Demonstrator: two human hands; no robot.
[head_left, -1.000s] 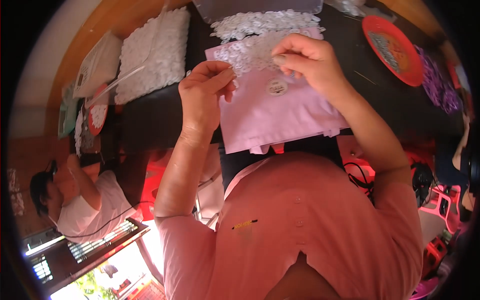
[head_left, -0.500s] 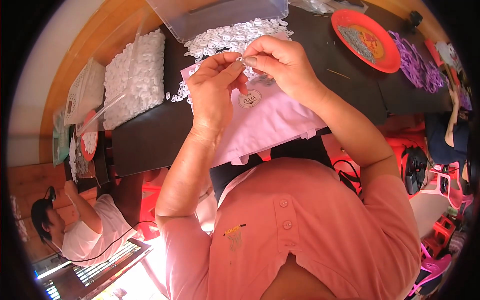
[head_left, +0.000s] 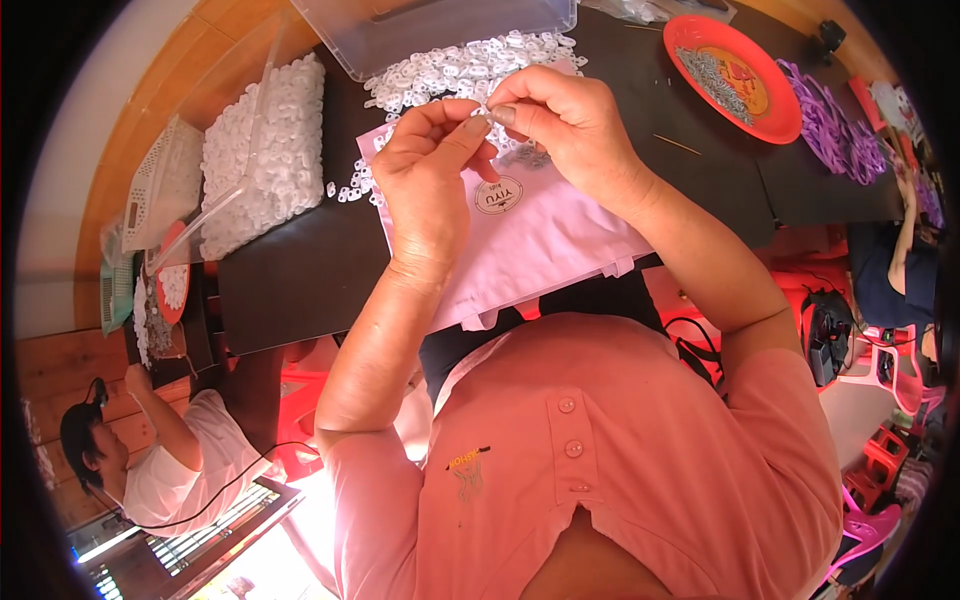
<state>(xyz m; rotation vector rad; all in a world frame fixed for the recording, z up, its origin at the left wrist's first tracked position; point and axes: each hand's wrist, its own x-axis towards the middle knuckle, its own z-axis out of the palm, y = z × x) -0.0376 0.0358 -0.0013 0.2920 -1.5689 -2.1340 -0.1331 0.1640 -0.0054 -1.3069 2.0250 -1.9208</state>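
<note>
My left hand and my right hand meet above the table, thumbs and forefingers pinched tip to tip. Between them sits a small white piece, mostly covered by the fingertips; it resembles the loose white plastic pieces with holes heaped just beyond. Whether a metal part is also held cannot be made out. Beneath the hands a pink cloth bag with a round printed emblem lies flat on the dark table. A little cluster of grey metal pieces rests on the cloth, partly behind my right hand.
Left stands a clear box of white pieces; a clear plastic bin is at the back. Far right are a red plate with grey metal pieces and purple strips. A thin stick lies nearby. Another person sits left.
Both hands stay pinched together in nearly the same spot, with only slight finger movement. The view has shifted a little.
</note>
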